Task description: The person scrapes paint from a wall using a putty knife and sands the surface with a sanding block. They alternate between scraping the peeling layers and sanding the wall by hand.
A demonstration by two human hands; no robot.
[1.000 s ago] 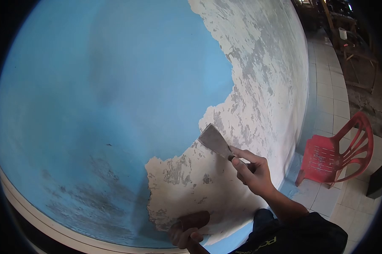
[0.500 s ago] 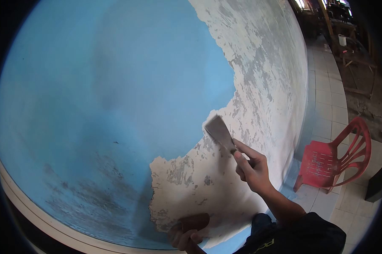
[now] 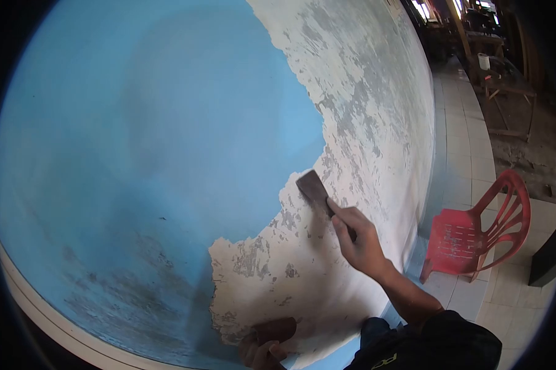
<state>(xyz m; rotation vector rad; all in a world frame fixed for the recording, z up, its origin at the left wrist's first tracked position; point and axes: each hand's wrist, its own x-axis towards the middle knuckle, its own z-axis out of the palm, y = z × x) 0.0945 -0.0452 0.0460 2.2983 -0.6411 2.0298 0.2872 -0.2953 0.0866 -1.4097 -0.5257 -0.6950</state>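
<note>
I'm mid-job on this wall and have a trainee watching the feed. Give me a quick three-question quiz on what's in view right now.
1. True or false: the right hand holds the scraper with its blade against the wall.
2. What colour is the plastic chair on the tiled floor? A) green B) red C) white
3. Fill in: the blade sits at the edge of the remaining ____ paint.

Key: 1 true. 2 B. 3 blue.

The left hand [image 3: 261,350] is cut off by the bottom edge, its held object unclear.
</note>
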